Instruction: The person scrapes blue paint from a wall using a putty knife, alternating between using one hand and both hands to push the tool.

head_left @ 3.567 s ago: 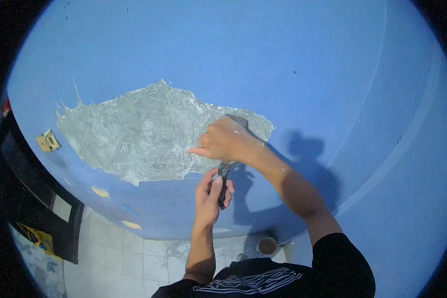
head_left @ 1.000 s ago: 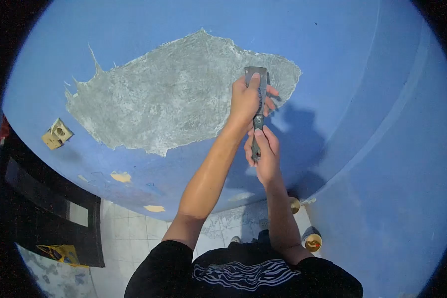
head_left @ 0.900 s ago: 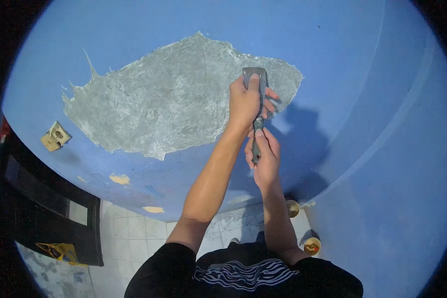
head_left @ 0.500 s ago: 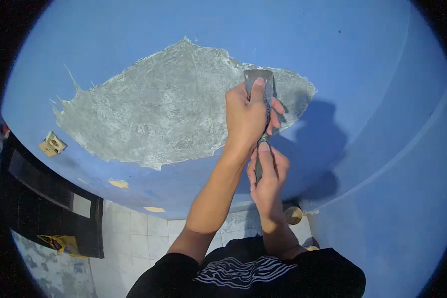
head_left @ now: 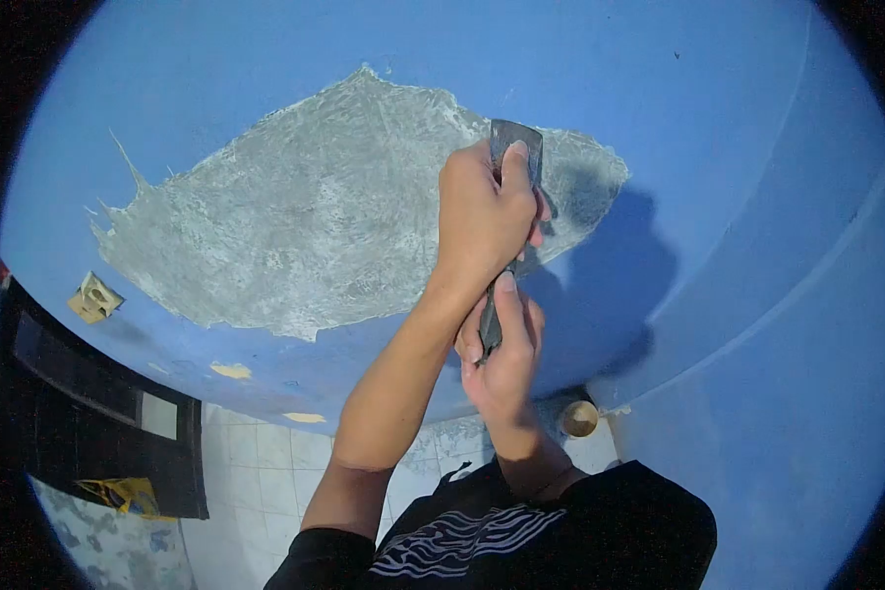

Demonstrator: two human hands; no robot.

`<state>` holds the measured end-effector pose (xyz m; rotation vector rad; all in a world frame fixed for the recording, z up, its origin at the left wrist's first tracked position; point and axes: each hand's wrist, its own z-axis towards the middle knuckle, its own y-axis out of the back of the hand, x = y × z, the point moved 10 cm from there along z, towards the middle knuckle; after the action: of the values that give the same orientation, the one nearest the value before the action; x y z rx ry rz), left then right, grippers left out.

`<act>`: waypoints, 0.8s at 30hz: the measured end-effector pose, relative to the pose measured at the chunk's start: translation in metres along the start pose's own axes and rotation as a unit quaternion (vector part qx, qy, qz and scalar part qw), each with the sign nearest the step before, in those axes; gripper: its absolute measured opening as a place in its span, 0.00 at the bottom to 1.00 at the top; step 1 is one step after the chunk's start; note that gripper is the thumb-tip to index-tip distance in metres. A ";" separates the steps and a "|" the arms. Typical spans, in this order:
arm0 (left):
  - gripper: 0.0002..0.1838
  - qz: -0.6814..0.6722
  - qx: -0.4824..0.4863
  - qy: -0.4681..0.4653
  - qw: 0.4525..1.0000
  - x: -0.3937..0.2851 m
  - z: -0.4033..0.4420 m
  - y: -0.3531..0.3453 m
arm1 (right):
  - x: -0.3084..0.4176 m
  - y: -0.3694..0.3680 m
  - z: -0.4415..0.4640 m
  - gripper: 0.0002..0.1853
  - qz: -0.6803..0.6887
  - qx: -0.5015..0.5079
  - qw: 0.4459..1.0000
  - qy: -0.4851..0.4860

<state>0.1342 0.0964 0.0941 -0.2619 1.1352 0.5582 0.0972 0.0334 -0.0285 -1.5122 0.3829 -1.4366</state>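
A scraper [head_left: 516, 135] with a wide dark blade and a dark handle is held up before the wall, tilted slightly. My left hand [head_left: 487, 211] is closed around its upper part, thumb on the blade. Below it, my right hand [head_left: 504, 349] grips the handle. Behind the blade, an irregular grey patch [head_left: 295, 216] with ragged edges shows in the blue wall [head_left: 580, 59]. My left hand hides the scraper's middle. Whether the blade touches the wall, I cannot tell.
A beige box-like fitting [head_left: 95, 298] is on the wall at left. Dark furniture [head_left: 88, 403] stands at lower left, near yellow material [head_left: 128, 495]. On the tiled floor [head_left: 270, 462], a round container [head_left: 579, 419] stands by the wall's foot.
Earlier my right hand was up beside the blade and my left hand held the handle; they have swapped places. Since half a second ago, the handle end has swung left with my right hand.
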 end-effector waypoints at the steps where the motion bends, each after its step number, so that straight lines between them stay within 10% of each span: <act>1: 0.17 -0.003 0.003 0.000 1.000 0.001 -0.002 0.001 | 0.001 -0.002 -0.003 0.19 -0.002 -0.002 1.000 0.003; 24: 0.15 -0.040 -0.004 -0.023 0.999 0.003 0.003 -0.001 | 0.012 0.013 -0.003 0.17 -0.002 -0.009 1.000 -0.012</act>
<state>0.1382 0.0981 0.0931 -0.2987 1.0738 0.4963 0.1027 0.0168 -0.0320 -1.5442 0.3801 -1.4215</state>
